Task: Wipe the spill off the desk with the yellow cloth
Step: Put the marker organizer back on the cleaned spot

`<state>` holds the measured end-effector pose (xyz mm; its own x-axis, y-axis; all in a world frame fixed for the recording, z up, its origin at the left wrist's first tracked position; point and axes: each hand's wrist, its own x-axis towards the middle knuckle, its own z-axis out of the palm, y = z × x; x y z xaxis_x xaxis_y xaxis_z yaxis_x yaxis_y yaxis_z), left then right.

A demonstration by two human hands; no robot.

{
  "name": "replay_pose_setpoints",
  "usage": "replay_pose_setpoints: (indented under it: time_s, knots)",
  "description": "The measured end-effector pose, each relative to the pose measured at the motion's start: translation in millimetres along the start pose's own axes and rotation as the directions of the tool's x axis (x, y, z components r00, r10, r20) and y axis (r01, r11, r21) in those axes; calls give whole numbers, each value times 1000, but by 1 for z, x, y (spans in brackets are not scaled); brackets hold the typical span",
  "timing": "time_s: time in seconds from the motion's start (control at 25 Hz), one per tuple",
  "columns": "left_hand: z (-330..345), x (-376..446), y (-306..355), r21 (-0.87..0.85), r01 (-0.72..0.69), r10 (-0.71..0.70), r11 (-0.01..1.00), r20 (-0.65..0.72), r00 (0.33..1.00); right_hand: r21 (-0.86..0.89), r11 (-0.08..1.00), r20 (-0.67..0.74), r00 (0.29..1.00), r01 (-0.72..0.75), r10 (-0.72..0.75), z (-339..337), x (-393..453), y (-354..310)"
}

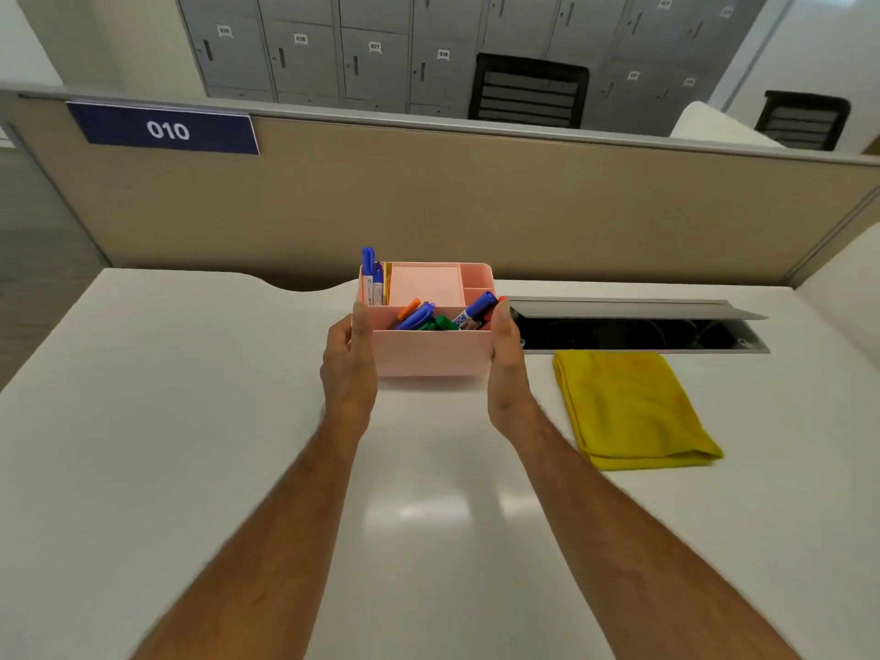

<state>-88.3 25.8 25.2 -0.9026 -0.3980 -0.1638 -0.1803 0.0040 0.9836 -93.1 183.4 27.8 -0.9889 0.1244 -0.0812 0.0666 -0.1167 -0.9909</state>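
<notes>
Both hands, left hand (pixel 350 369) and right hand (pixel 508 369), clasp the pink plastic marker-filled organiser box (pixel 431 352) by its sides above the white table (pixel 190 421); the folded yellow cloth (pixel 628 407) lies just right.

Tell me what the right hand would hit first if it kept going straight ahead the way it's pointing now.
Probably the beige partition behind the desk. The right hand, gripping the pink organizer, points away from the person, passing just left of the open cable tray. Depth is unclear.

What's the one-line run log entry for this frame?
hands: left hand and right hand grip pink organizer by its sides | yellow cloth: folded on desk, untouched | spill: not visible
</notes>
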Motion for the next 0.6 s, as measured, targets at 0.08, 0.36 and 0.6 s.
replay_pose_setpoints:
  time_s: [0.08, 0.36, 0.6]
  knots:
    - [10, -2, -3, 19, 11, -11, 1000, -4, 1000, -12, 1000, -16, 1000, -11, 11, -9, 3, 4]
    - [26, -1, -11, 81, -22, 25, 996, -38, 999, -18, 999, -46, 998, -42, 41, -20, 7, 16]
    - [25, 0, -14, 87, -25, 30, 996, -52, 998, -45, 998, -25, 999, -33, 32, -23, 15, 19]
